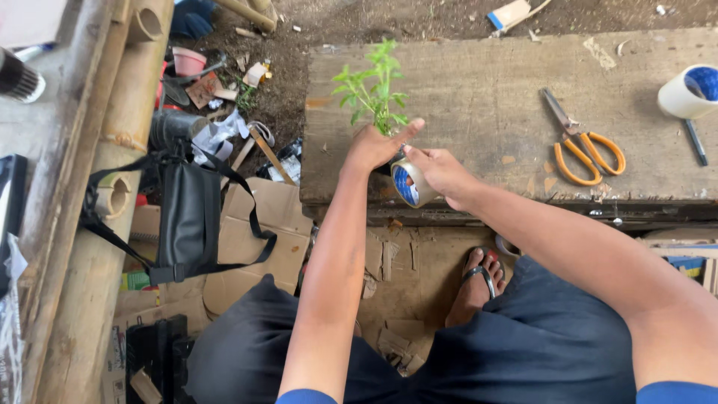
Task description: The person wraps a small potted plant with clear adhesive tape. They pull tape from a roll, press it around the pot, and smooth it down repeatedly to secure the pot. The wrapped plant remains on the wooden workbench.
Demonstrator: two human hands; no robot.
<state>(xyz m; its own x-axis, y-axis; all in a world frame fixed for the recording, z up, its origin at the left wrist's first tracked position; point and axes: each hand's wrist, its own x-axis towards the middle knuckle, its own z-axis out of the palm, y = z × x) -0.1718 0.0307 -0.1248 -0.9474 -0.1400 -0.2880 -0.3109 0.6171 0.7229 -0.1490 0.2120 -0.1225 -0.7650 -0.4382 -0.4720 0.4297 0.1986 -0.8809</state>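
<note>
Two hands meet at the near edge of the wooden worktop [479,97]: the left hand [372,146] has its grip closed around the stem of a small green plant [374,90], hiding the base, and the right hand [441,170] pinches a tape roll [407,183] just below it. Orange-handled scissors [583,146] lie well right of the right hand; a second tape roll [689,91] is cut off at the frame's edge.

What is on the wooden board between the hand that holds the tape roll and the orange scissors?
In the head view, nothing lies there: the board is bare, only stained wood, between the right hand with its tape roll and the orange scissors.
</note>
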